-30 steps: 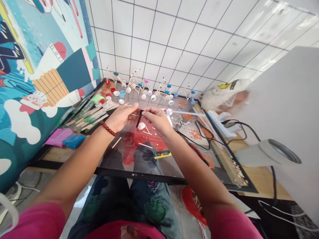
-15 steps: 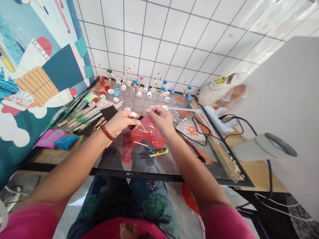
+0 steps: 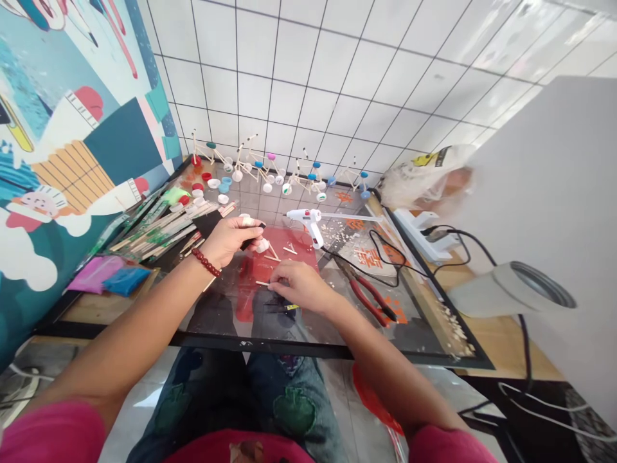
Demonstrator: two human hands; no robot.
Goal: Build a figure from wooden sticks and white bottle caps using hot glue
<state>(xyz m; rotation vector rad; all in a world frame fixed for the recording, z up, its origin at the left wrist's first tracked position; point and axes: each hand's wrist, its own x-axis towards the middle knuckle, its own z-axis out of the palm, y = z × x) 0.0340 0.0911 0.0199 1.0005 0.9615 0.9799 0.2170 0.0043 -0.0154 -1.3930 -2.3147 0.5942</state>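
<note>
My left hand (image 3: 229, 241), with a beaded bracelet at the wrist, is closed in a pinch on a small black strip (image 3: 249, 242) above the table. Lower and to the right, my right hand (image 3: 301, 284) has its fingers closed on the end of a thin wooden stick (image 3: 263, 283). Part of the yellow-green thread snips (image 3: 292, 307) shows just below that hand; the rest is covered. Beyond the fingers, a white bottle cap (image 3: 262, 245) and short joined sticks (image 3: 273, 252) rest on the red patch.
A white glue gun (image 3: 311, 225) lies behind my right hand, its cord running right past red-handled pliers (image 3: 369, 299). Stick-and-cap figures (image 3: 270, 173) line the tiled wall. Left are loose sticks (image 3: 168, 225) and colored packets (image 3: 125, 278). A lamp (image 3: 511, 289) stands right.
My right hand has moved down toward me from beside the left hand and taken hold of the stick, uncovering the glue gun. My left hand has shifted slightly left with the black strip.
</note>
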